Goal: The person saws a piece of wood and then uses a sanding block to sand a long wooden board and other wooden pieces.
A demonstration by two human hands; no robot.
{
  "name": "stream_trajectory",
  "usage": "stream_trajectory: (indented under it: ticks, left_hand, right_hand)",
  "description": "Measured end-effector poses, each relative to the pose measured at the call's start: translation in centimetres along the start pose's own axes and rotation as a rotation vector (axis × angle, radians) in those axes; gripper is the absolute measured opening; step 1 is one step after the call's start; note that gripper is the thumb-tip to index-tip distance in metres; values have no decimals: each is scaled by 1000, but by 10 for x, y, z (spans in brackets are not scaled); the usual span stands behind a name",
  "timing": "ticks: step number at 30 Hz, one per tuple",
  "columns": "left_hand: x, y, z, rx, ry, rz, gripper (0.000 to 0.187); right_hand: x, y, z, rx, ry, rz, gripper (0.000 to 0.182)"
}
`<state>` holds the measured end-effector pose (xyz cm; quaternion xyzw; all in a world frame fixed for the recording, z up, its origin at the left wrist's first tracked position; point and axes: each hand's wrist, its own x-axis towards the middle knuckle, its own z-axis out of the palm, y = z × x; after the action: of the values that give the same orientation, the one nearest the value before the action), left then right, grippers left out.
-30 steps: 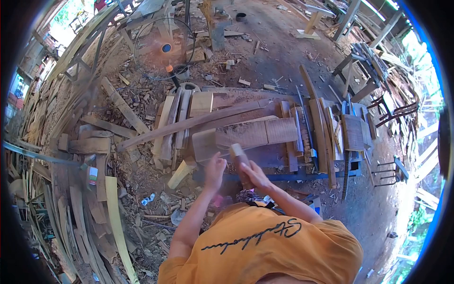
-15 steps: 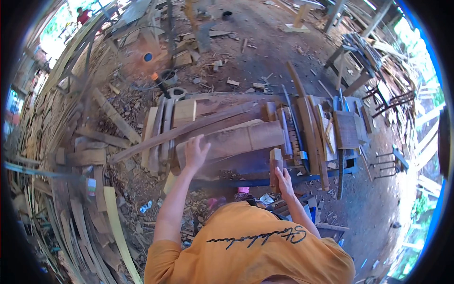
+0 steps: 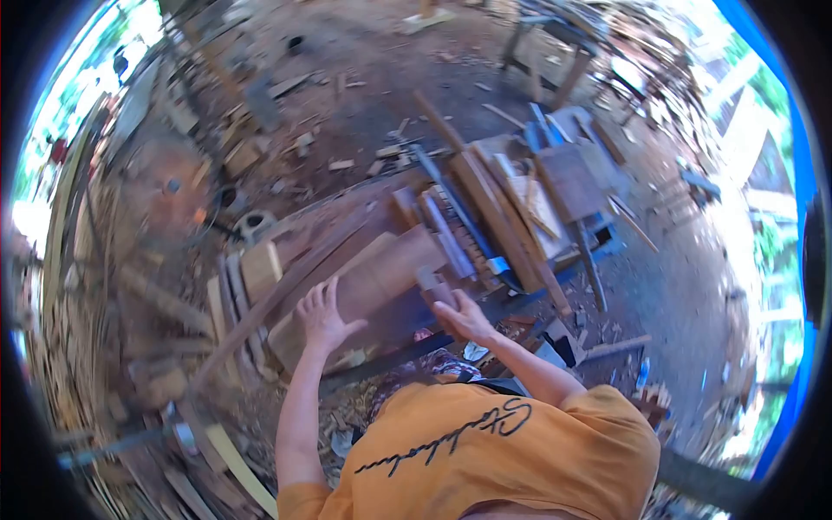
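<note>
A wide brown board point(image 3: 377, 277) lies lengthwise on the workbench in front of me. Over its near left part is my left hand point(image 3: 324, 322), fingers stretched and spread, with nothing gripped. My right hand point(image 3: 471, 319) is closed around a small wooden block point(image 3: 432, 288), its paler end pointing away from me. The block is tilted, right by the near right end of the wide board. A long narrow plank point(image 3: 290, 295) crosses the bench diagonally, just beyond my left fingers.
Several wooden strips and beams point(image 3: 503, 212) lie across the bench's right side, near a flat brown panel point(image 3: 568, 184). Small planks and a pale block point(image 3: 261, 269) sit at its left end. Scrap wood covers the ground at left; a wooden stand point(image 3: 555, 43) is farther back.
My view has turned to the right, so the bench now looks slanted. The block in my right hand has tilted from upright to leaning left. My left fingers have spread wider.
</note>
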<state>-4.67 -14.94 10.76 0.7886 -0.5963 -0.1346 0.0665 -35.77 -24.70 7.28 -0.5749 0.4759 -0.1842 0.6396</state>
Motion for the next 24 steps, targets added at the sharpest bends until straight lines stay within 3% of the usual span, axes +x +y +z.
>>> stream_trajectory:
  ticks: [3,8,12,15,17,18,20,22,24]
  left_hand:
    - [10,-4,8,49,-37,64,129]
    - [28,-2,8,-2,-126,189,127]
    - [27,1,7,-51,-143,123,125]
    - [33,6,10,-305,-137,84,120]
    - [46,21,19,-1063,-217,13,110]
    - [54,41,10,-1051,-218,28,110]
    - [73,87,-5,-1389,-381,-151,99]
    - [105,136,9,-1495,-328,-151,95]
    - [142,196,18,-1551,-220,-161,92]
  right_hand:
    - [-14,-28,6,97,-38,84,53]
    - [-33,-14,10,75,35,-12,56]
    - [-61,-6,-8,30,141,62,64]
    - [-83,-18,-30,114,259,79,62]
    - [-86,-5,-50,172,304,73,61]
    - [-85,-13,-58,219,333,77,59]
    - [-82,-19,-78,375,332,104,57]
    - [-68,-11,-104,349,490,25,57]
    - [-50,-16,-135,477,455,27,58]
